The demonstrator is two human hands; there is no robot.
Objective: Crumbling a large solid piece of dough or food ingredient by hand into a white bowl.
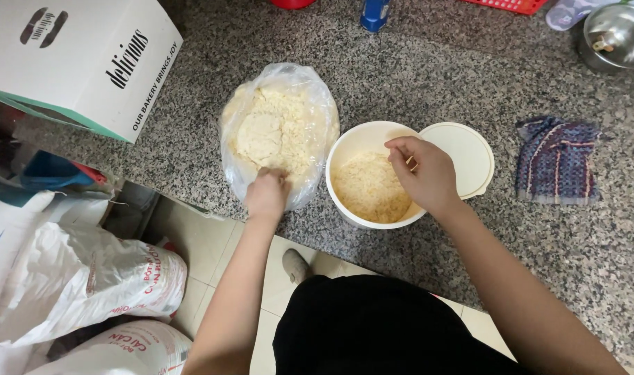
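Note:
A clear plastic bag (278, 128) full of pale, lumpy flour lies open on the speckled granite counter (192, 149). My left hand (267, 193) is curled on the bag's near edge, gripping it. Beside the bag stands a round white tub (351, 142) partly filled with yellowish flour. My right hand (422, 172) hovers over the tub's right side with fingers bent inward, and I cannot tell whether it holds a pinch of flour. The tub's white lid (470, 153) lies flat just behind that hand.
A white cardboard box (80, 62) sits at the counter's left end. A folded blue patterned cloth (556, 160) lies at the right, a steel pot (615, 35) behind it. Large white sacks (80, 278) stand on the tiled floor at lower left.

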